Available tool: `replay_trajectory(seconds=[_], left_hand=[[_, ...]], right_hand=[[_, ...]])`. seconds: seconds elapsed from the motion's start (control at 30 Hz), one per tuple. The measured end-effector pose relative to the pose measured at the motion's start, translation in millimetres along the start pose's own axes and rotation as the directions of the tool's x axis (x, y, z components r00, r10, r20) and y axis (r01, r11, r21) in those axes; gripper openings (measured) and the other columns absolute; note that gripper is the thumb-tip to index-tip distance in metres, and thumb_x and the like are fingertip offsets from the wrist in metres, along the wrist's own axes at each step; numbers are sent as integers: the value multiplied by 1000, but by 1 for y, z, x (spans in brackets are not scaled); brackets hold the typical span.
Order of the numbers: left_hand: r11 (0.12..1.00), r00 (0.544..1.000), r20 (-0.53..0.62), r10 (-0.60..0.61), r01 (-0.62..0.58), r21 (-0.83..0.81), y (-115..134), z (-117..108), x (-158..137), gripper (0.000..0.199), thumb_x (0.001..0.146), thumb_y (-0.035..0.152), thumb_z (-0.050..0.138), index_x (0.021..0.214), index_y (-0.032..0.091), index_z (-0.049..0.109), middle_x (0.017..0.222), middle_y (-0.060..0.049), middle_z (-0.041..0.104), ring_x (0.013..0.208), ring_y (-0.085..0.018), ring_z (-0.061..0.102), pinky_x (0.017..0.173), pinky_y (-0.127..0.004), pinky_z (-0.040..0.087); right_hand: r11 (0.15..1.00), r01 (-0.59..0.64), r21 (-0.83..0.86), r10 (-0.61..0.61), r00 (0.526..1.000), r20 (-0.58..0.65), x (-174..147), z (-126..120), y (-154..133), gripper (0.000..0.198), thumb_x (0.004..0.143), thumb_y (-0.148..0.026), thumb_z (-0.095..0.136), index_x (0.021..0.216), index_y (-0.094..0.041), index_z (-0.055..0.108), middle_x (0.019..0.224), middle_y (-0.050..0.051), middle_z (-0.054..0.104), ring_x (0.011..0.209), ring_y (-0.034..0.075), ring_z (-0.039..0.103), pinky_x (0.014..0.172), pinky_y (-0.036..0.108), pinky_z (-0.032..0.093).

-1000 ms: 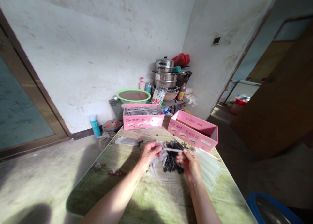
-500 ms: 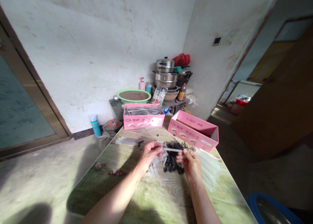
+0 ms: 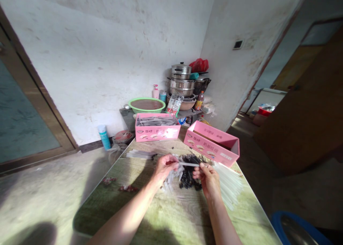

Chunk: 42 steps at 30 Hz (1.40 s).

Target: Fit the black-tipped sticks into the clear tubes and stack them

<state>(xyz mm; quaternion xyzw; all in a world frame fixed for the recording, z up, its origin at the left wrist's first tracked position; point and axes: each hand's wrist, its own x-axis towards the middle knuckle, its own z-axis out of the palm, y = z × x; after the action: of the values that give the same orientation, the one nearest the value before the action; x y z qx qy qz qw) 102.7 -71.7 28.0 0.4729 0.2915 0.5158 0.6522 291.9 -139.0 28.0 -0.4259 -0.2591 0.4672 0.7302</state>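
A slim translucent tube (image 3: pixel 189 164) is held level between my hands, above the table. My left hand (image 3: pixel 166 166) pinches its left end, and my right hand (image 3: pixel 207 178) grips the right end between thumb and fingers. Under the tube lies a heap of thin black parts (image 3: pixel 188 180), with short whitish pieces (image 3: pixel 168 182) just left of it. Long clear tubes (image 3: pixel 230 188) are spread out beside my right hand. Beyond my left hand rests a smaller row of pale tubes (image 3: pixel 139 154).
A pink box (image 3: pixel 157 134) filled with greyish tubes stands at the table's far edge. Another pink box (image 3: pixel 209 146) sits angled to its right. Behind them are a green basin (image 3: pixel 147 111) and stacked pots (image 3: pixel 182 84). A blue rim (image 3: pixel 281 220) shows at lower right.
Almost nothing differs. Both hands keep the tube in nearly the same place, with only a slight shift of the fingers.
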Motion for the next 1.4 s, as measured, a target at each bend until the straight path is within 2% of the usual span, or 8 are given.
replay_trajectory(seconds=[0.17, 0.4, 0.57, 0.7, 0.87, 1.1, 1.27, 1.4], left_hand=[[1000, 1000, -14, 9, -9, 19, -5, -4, 2, 47, 58, 43, 94, 86, 14, 71, 73, -3, 69, 59, -13, 61, 56, -23, 49], [955, 995, -6, -103, 101, 280, -10, -10, 0, 50, 79, 64, 72, 64, 18, 63, 51, 2, 54, 38, -9, 42, 38, -22, 23], [984, 998, 59, -23, 12, 178, -11, -9, 5, 41, 64, 48, 88, 74, 16, 64, 58, 2, 59, 45, -8, 48, 44, -21, 37], [991, 998, 46, 38, -44, 129, -8, -9, 5, 59, 55, 42, 95, 101, 16, 68, 81, -2, 69, 58, -11, 60, 49, -21, 46], [953, 996, 13, -89, 81, 291, -9, -9, 0, 48, 83, 62, 69, 68, 17, 65, 55, 1, 57, 35, -7, 42, 33, -21, 25], [994, 997, 72, 25, -32, 103, -5, -7, 1, 50, 60, 43, 93, 93, 15, 69, 75, -1, 67, 54, -11, 57, 48, -22, 47], [962, 998, 32, -54, 43, 270, -4, -9, -2, 46, 82, 61, 71, 72, 16, 67, 59, 0, 58, 40, -8, 44, 34, -20, 28], [965, 993, 100, -60, 32, 262, -4, -7, -1, 38, 71, 51, 82, 64, 19, 63, 50, 4, 53, 37, -8, 42, 35, -20, 28]], right_hand=[[1000, 6, 7, -6, 1000, -9, 0, -1, 0, 44, 57, -42, 99, 73, -14, 70, 64, 8, 75, 47, 17, 68, 44, 25, 59], [1000, 9, 11, -9, 1000, -13, 1, -3, 1, 42, 57, -41, 99, 74, -15, 70, 64, 7, 75, 48, 17, 69, 44, 25, 59], [1000, 14, 1, -14, 1000, -5, 4, -6, 4, 42, 61, -42, 97, 76, -15, 69, 66, 7, 75, 49, 18, 69, 45, 26, 59], [1000, 10, -3, -10, 1000, -7, 3, -6, 4, 43, 61, -43, 98, 76, -15, 69, 66, 6, 75, 50, 17, 69, 46, 26, 59], [1000, 11, -1, -11, 1000, -12, 1, -4, 1, 44, 60, -43, 98, 76, -15, 69, 66, 7, 75, 50, 17, 69, 46, 26, 59], [1000, 15, -6, -16, 1000, -17, 3, -6, 3, 44, 60, -43, 98, 76, -14, 68, 66, 8, 75, 49, 18, 69, 46, 26, 59], [1000, 12, -11, -12, 1000, -10, 3, -7, 3, 43, 62, -43, 97, 77, -16, 68, 67, 7, 75, 50, 17, 69, 46, 26, 59], [1000, 3, -9, -3, 1000, -11, 3, -6, 2, 44, 61, -43, 98, 75, -16, 66, 65, 5, 74, 50, 17, 69, 46, 26, 59]])
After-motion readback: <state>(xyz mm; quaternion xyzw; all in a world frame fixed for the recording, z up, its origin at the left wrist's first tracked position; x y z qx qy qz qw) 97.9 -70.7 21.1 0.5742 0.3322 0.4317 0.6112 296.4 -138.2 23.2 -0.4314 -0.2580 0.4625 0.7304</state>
